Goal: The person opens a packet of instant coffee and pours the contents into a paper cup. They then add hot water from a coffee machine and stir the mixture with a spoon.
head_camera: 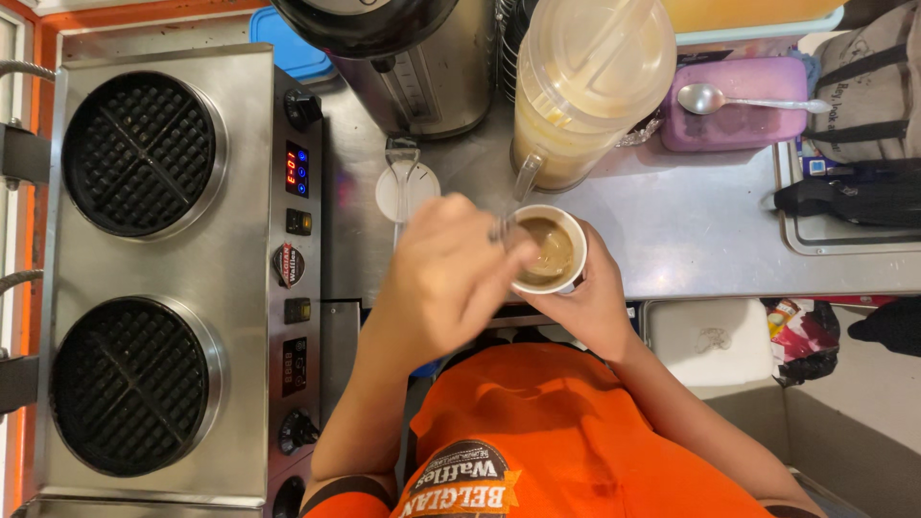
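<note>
Left hand (443, 278): fingers pinching a thin stirrer (501, 230), dipping into the cup.
Right hand (587, 305): fingers wrapping the white cup (549, 250).
Cup: holding brown drink, hovering over the bench (691, 230) edge.
Nearby: double waffle iron (158, 269), lidded jug (580, 86).

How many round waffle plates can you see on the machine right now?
2. The upper waffle plate sits at the far end of the steel waffle machine; the lower waffle plate at its near end. None seems hidden.
</note>
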